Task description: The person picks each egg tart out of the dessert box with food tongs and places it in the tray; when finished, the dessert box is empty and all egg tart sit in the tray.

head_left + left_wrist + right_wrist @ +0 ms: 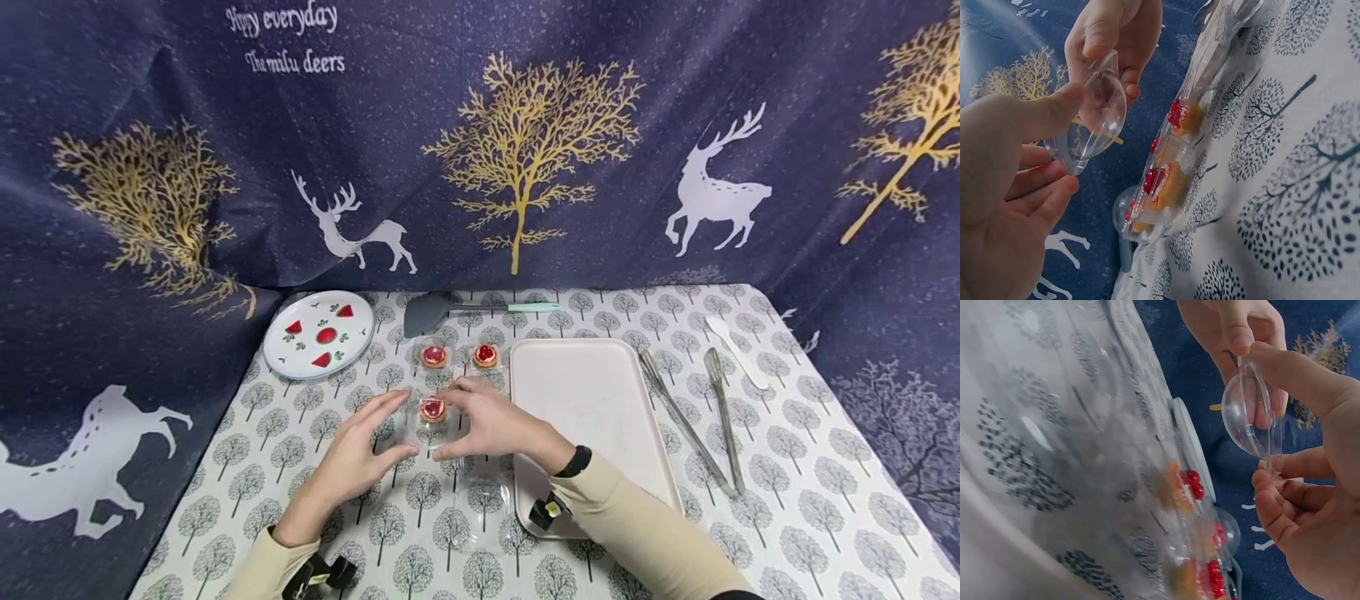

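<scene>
Between the hands is a clear plastic dome lid (1102, 115), raised above the table. My left hand (352, 450) pinches one side of it with thumb and fingers. The opposite side is pinched by my right hand (491, 421); the right wrist view shows the same lid (1247, 412) from its side. In the head view, a small red-topped tart (432, 410) shows in the gap between the hands. Two more tarts, one at the left (433, 357) and one at the right (485, 356), sit behind it in clear plastic packaging.
Right of the hands lies a beige tray (585, 400), under the right forearm. Metal tongs (720, 417) and a white spoon (735, 350) lie beyond it. At the back are a watermelon-patterned plate (352, 333) and a spatula (427, 315). Clear plastic packaging (480, 521) lies in front.
</scene>
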A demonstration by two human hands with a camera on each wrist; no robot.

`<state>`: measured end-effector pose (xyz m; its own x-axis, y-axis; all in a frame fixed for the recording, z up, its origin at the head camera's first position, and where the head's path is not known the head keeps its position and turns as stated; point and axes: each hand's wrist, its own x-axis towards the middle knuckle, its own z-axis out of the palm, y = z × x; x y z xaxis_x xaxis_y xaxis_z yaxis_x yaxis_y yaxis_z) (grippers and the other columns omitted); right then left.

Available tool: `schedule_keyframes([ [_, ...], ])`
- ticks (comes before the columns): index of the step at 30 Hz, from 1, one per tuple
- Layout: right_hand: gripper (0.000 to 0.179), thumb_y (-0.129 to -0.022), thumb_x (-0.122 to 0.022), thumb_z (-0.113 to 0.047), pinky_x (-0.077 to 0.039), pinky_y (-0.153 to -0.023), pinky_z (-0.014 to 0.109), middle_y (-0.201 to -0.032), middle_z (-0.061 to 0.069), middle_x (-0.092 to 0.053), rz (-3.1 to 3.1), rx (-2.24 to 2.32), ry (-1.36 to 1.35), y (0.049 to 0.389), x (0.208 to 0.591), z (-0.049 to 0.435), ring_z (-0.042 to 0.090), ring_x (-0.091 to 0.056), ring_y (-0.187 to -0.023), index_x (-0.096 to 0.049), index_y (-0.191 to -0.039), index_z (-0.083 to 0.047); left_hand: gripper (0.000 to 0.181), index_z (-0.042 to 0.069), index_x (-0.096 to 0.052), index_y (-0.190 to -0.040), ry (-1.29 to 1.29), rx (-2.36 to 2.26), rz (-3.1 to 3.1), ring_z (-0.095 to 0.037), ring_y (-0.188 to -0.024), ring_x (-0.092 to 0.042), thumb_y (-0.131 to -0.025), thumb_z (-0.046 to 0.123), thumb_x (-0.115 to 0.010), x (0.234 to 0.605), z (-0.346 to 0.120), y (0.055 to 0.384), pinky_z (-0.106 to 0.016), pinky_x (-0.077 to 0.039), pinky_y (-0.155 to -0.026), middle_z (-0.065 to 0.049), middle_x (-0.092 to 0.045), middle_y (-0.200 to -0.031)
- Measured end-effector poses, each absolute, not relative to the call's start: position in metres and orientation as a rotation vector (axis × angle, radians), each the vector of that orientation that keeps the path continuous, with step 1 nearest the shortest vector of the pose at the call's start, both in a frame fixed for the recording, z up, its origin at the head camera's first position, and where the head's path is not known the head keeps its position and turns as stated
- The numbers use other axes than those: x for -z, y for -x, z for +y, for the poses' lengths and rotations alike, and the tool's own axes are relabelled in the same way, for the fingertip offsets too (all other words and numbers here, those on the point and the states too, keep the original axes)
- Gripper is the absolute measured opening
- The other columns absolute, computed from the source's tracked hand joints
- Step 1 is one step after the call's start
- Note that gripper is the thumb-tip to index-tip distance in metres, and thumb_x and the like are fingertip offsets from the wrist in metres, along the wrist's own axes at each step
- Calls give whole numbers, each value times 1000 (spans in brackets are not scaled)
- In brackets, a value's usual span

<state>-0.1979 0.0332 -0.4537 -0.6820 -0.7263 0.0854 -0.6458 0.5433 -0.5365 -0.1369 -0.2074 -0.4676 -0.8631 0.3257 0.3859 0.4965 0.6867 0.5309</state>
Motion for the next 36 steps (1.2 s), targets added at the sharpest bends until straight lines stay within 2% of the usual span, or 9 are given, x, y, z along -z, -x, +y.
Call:
schedule_keyframes([
  [8,93,-71,-79,-58,-47,-106,43,-141,8,-50,2635,787,1161,187,460,29,23,-47,-130,-47,-142,-6,86,12,-44,-146,682,935,-2743,-37,-128,-51,-73,31,-85,472,-213,133,-59,-44,-103,-13,-47,-147],
  [16,92,-71,-79,-57,-46,-107,40,-140,8,-49,2640,708,1190,181,463,26,22,-46,-130,-47,-142,-7,89,11,-42,-147,712,927,-2834,-35,-129,-50,-72,30,-85,474,-216,131,-54,-42,-106,-15,-45,-148],
  [22,89,-72,-79,-54,-48,-103,29,-132,4,-52,2636,692,1213,177,468,24,14,-49,-119,-48,-141,-8,88,8,-45,-145,702,941,-2894,-34,-127,-52,-71,32,-85,477,-216,132,-55,-43,-106,-14,-46,-146],
  [26,89,-72,-80,-54,-51,-97,25,-131,3,-51,2644,693,1226,175,472,22,12,-49,-115,-48,-141,-9,88,6,-46,-144,734,888,-2895,-31,-125,-53,-70,31,-87,478,-216,132,-54,-44,-105,-12,-47,-145],
  [36,90,-71,-80,-55,-50,-99,29,-126,4,-50,2720,631,1246,170,477,19,16,-48,-117,-50,-140,-7,88,2,-47,-142,810,862,-2902,-26,-123,-54,-68,27,-88,483,-214,134,-48,-46,-105,-11,-47,-142],
])
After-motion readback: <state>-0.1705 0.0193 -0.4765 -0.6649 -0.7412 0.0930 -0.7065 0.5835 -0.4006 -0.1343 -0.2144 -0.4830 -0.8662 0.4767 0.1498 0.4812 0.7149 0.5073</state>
